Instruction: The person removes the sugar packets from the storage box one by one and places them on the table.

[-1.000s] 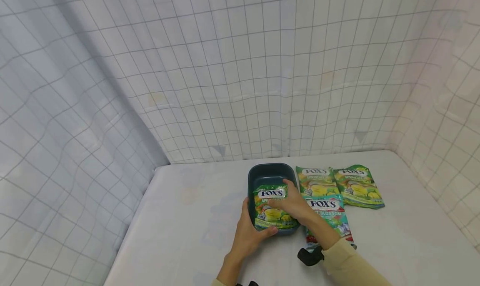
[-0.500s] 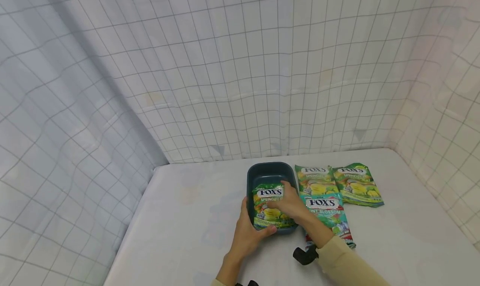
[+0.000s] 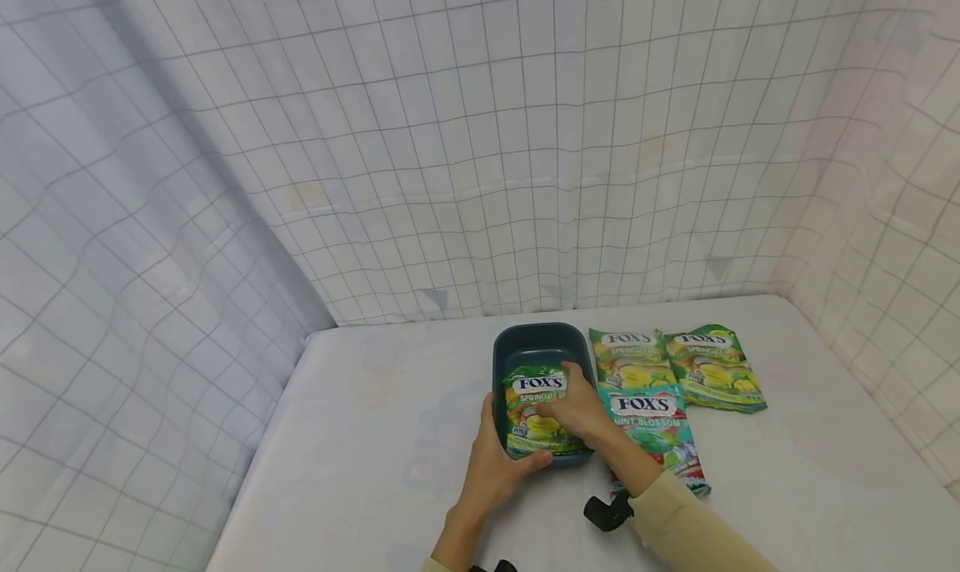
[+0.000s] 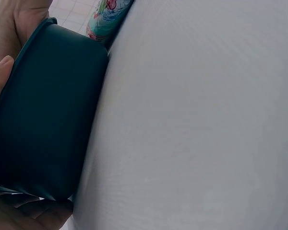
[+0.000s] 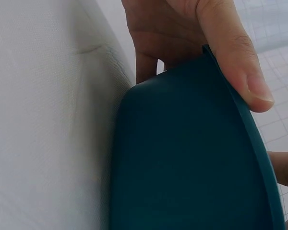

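Note:
A dark teal box (image 3: 534, 336) stands on the white table, with a green FOX'S Spring Tea candy bag (image 3: 525, 422) in its near half. My left hand (image 3: 491, 468) grips the near left corner, its thumb on the near rim and its fingers along the left wall. From the right, my right hand (image 3: 587, 409) reaches over the rim and holds the bag's right side, thumb on its face. Its other fingers are mostly hidden. Both wrist views show the box's outer wall; in the right one, the left thumb (image 5: 242, 72) hooks over the rim.
Two more green candy bags, one (image 3: 632, 359) beside the box and one (image 3: 716, 370) farther right, lie flat. A turquoise and red Mint Blossom bag (image 3: 658, 430) lies nearer, partly under the right forearm. White gridded curtains (image 3: 480, 138) enclose the table's back and sides.
The whole scene shifts slightly with the head view. The right forearm has moved a little to the left; both hands keep their places on the box and the bag.

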Demonstrator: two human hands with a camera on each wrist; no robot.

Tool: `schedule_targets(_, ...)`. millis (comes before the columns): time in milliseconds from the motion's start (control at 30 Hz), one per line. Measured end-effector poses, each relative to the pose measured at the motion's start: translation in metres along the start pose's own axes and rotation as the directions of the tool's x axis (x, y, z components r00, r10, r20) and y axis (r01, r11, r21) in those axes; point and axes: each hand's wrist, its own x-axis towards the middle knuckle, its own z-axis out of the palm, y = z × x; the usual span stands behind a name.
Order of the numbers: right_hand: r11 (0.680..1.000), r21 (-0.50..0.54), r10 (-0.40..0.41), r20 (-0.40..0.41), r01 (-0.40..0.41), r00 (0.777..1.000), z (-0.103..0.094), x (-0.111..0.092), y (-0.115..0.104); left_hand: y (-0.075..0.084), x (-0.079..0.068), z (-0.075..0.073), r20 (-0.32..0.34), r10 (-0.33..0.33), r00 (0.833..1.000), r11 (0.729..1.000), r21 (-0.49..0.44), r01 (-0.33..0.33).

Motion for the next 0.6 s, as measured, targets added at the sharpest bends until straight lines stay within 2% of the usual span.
schedule_targets(333, 1.0, -0.012, 0.026, 0.005, -0.025, 1.0, 0.0036, 0.0019, -0.0006, -0.0001, -0.0007, -0.0006, -0.001, -0.001, 1.0, 1.0, 0.011, 0.001)
schedule_targets(600, 0.999, -0.024, -0.036, 0.01, 0.036, 0.999, 0.0036, 0.003, -0.0011, 0.0017, 0.0005, -0.0001, -0.002, 0.003, 1.0, 1.0, 0.004, -0.003)
